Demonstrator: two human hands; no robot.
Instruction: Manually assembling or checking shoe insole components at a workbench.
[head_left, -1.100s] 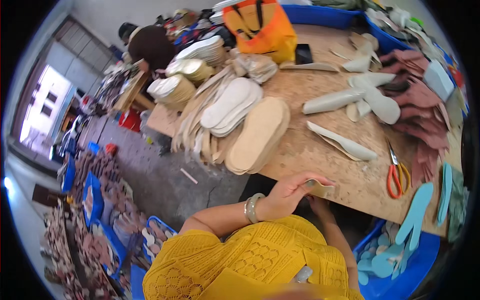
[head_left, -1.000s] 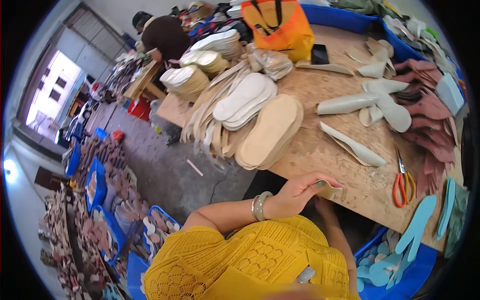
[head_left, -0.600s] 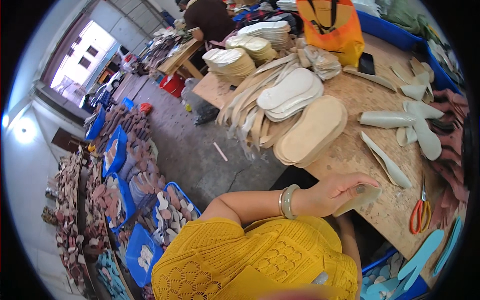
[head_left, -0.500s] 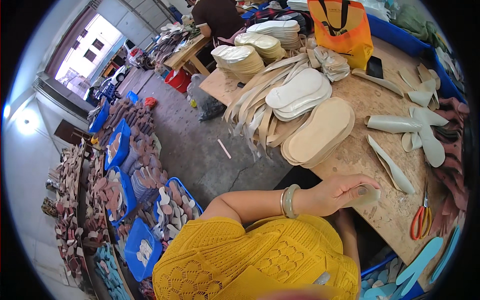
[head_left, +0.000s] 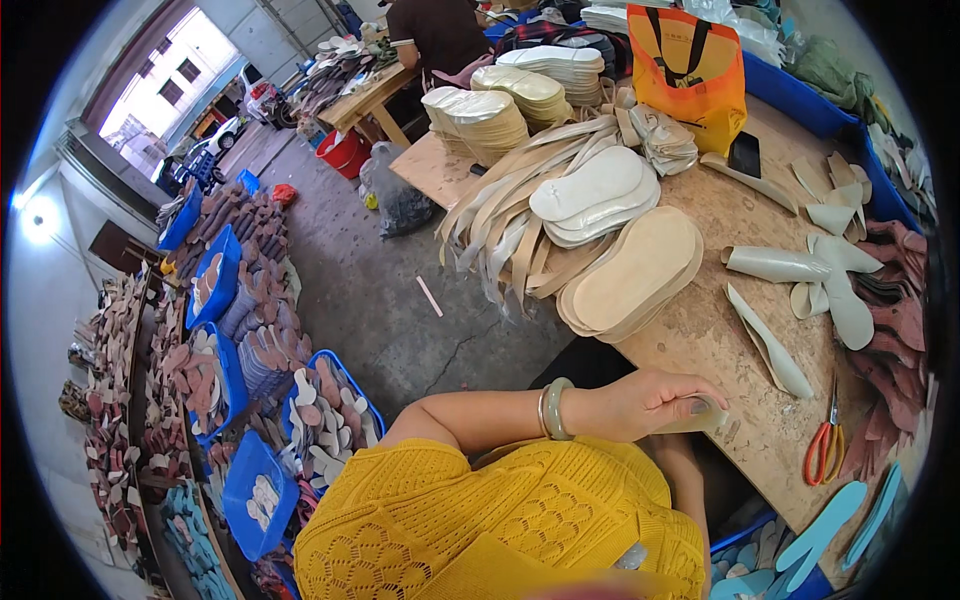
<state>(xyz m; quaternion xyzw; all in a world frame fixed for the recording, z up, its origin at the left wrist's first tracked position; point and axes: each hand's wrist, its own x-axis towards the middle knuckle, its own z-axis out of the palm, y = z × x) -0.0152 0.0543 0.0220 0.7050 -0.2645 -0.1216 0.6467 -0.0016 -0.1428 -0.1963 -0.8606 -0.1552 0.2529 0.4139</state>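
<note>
My left hand [head_left: 650, 402], with two bangles at its wrist, is closed with the thumb over a small cream insole-like piece [head_left: 698, 416]. Only a curved end of that piece shows past the fingers, just off the table's near edge. My right forearm [head_left: 684, 478] rises below it, and the right hand is hidden behind the left one. Beyond my left hand lies a stack of tan insoles [head_left: 630, 275], with white insoles [head_left: 592, 192] behind it. A curled cream insole [head_left: 768, 342] and orange-handled scissors [head_left: 825, 450] rest to the right.
Plastic-wrapped insole stacks [head_left: 470, 118] and an orange bag [head_left: 690, 75] stand at the table's far side. Maroon pieces [head_left: 900, 310] and turquoise insoles [head_left: 825, 525] line the right. Blue baskets [head_left: 255, 495] of insoles fill the left floor. A person [head_left: 435, 40] works at another table.
The whole view has shifted slightly, so most things sit a little further left. My left hand keeps its hold on the cream piece.
</note>
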